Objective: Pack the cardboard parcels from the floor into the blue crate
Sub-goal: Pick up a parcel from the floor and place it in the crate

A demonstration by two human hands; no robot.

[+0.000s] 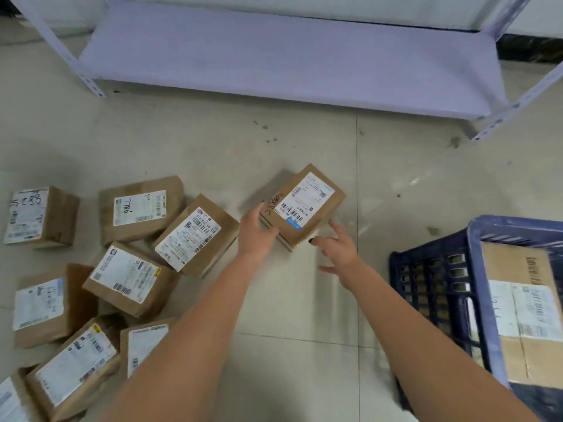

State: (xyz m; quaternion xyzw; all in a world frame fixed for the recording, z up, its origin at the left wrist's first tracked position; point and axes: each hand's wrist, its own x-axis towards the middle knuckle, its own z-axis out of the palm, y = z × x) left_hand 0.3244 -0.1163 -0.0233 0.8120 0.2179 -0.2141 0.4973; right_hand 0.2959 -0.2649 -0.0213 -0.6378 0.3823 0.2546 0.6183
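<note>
My left hand (254, 236) grips the near left corner of a parcel (301, 207), thumb on top and fingers wrapped round its edge. My right hand (336, 248) is spread, fingers straight, just beside the parcel's near right corner; I cannot tell if a fingertip touches it. The parcel sits on the floor (274, 141), label up, and looks like 2 boxes stacked, though I cannot be sure. To its left lies a heap of parcels (100, 269), about 8 in view, labels up, some overlapping. On my right stands the blue crate (432, 287), well apart from the gripped parcel, with a large box (524, 315) already lying inside. Beyond, a pale shelf unit (289, 62) stands low over the floor
</note>
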